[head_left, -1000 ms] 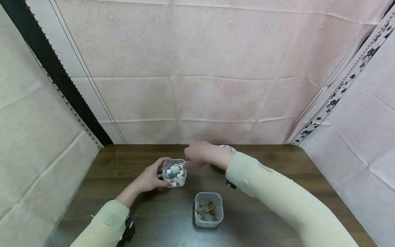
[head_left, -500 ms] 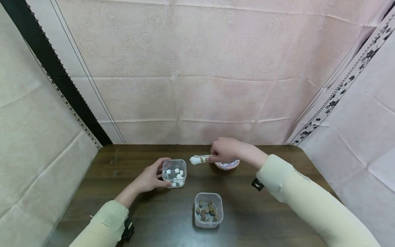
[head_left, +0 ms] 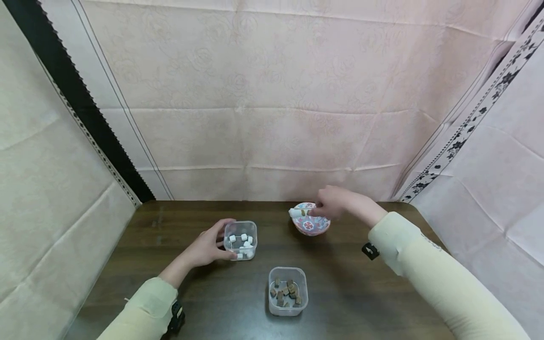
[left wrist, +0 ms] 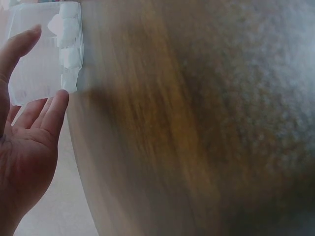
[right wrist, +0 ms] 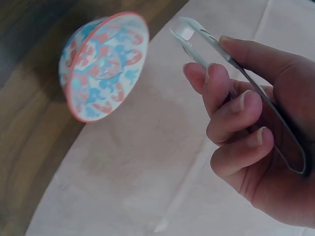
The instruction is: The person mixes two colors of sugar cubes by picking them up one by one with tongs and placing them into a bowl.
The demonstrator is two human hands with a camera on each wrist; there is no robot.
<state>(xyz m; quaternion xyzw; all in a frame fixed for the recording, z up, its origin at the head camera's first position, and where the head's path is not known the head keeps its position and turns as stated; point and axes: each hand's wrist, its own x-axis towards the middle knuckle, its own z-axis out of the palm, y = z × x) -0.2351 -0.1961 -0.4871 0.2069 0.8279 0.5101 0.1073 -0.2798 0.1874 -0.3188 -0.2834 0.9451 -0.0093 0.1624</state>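
My left hand (head_left: 208, 244) grips a small clear plastic container (head_left: 232, 228) that stands on the table. Several white cubes (head_left: 247, 244) lie in it. The thumb is on the near side and the fingers on the far side; in the left wrist view the cubes show through the wall. My right hand (head_left: 335, 203) holds small metal tongs (right wrist: 210, 40) with white tips. A white cube (right wrist: 185, 33) sits between those tips. In the head view the tongs extend over the patterned bowl (head_left: 311, 227); the right wrist view shows the bowl's red rim and blue-and-red pattern.
A second clear container (head_left: 287, 311) with several brown cubes (head_left: 285, 290) stands nearer the front of the wooden table (head_left: 221, 302). Pale patterned cloth (head_left: 272, 141) hangs behind the table's back edge, close to the bowl, and along both sides.
My right hand has moved from above the white-cube container rightward to the bowl, carrying the tongs and a white cube. The bowl is now more visible. The left hand has stayed in place.
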